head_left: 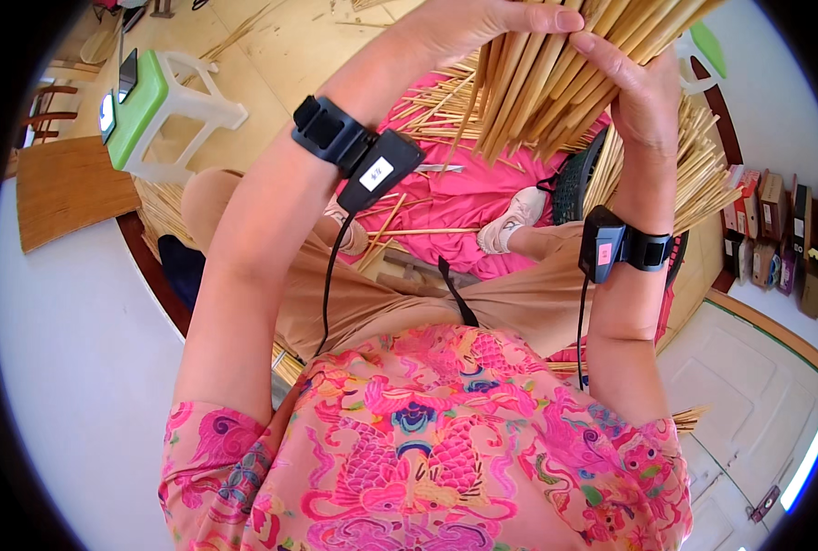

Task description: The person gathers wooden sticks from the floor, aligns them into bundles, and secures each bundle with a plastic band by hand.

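Observation:
A thick bundle of dry straw-coloured stalks [546,89] is held up in front of me, its lower ends slightly uneven. My left hand [478,24] grips it from the left side, thumb across the front. From the right, my right hand [646,96] wraps the same bundle, its thumb tip close to the left thumb. The fingers behind the stalks are hidden, and the bundle's upper end runs out of view. Beneath it, more loose stalks [429,113] lie on a bright pink cloth [443,200] between my feet.
A dark green plastic basket [577,179] by my right foot holds many stalks [701,162]. To the left, a green-topped white stool [140,103] carries two phone-like devices. A wooden board [71,189] leans near the wall. Several boxes [777,206] line the right side, near a white door [760,365].

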The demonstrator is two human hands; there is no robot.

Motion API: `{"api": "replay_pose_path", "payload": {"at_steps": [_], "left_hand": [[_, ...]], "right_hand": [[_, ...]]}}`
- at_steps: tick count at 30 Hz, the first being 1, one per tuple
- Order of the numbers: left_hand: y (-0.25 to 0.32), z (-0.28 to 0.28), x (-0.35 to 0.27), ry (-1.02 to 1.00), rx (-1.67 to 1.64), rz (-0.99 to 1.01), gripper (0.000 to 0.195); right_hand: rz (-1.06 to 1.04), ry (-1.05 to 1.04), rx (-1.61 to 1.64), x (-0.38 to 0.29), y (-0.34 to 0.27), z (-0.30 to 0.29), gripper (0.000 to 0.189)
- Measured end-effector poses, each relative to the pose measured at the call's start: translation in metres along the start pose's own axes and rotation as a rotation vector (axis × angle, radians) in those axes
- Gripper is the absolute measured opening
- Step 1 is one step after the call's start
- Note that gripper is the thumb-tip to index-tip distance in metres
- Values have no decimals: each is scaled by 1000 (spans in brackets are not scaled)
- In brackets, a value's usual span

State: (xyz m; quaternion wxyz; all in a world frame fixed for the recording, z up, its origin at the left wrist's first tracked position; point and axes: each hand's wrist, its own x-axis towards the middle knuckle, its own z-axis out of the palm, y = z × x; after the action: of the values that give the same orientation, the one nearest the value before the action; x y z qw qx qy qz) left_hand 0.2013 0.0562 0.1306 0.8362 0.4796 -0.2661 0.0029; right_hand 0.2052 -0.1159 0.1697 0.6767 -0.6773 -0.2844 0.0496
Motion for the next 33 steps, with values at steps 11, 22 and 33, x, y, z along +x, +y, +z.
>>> {"api": "replay_pose_path", "payload": {"at_steps": [11,22,33], "left_hand": [[-27,-47,-5,11,307,-117,56],[-50,-104,-42,71,267,-327,68],[-63,-157,-115,243,227,-527,73]], "right_hand": [[-176,69,-183,8,68,3,55],[-55,132,-35,-2,132,49,51],[142,-19,31,-4,202,100,75]]}}
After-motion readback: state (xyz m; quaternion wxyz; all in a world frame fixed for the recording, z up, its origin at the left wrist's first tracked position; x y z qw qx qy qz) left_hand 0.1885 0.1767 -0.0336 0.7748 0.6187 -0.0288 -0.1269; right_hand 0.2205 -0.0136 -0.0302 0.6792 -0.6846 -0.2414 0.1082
